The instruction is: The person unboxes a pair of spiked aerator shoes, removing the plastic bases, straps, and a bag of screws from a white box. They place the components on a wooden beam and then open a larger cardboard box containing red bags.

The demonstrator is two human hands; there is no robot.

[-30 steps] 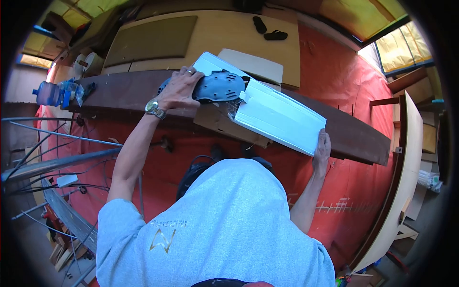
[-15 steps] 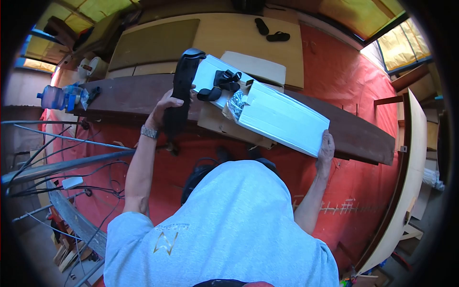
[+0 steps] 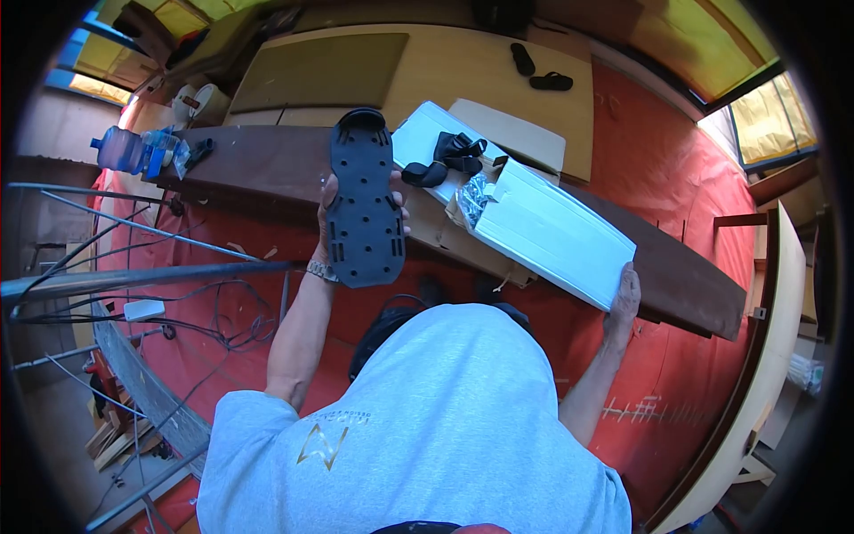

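Note:
My left hand (image 3: 328, 214) grips a black shoe-sole plate (image 3: 366, 200) from behind, its fingers wrapped round both edges. The plate is upright and faces me, dotted with holes, slotted along its sides and with a raised rim at the top. My right hand (image 3: 626, 294) holds the right end of a long white box (image 3: 556, 233). At the box's open left end lie a clear bag of small metal parts (image 3: 472, 199) and black straps with buckles (image 3: 458, 154). The straps rest on a white flap (image 3: 416, 133).
Under the box are a cardboard carton (image 3: 445, 230) and a long dark-brown board (image 3: 258, 169). A blue water bottle (image 3: 123, 149) stands at its left end. Metal rods (image 3: 133, 285) and cables reach in at left. Black flip-flops (image 3: 551, 82) lie at the back.
My left hand has turned the black sole plate from nearly edge-on to face me and brought it slightly right. My right hand stays at the box's end; the whole view has shifted.

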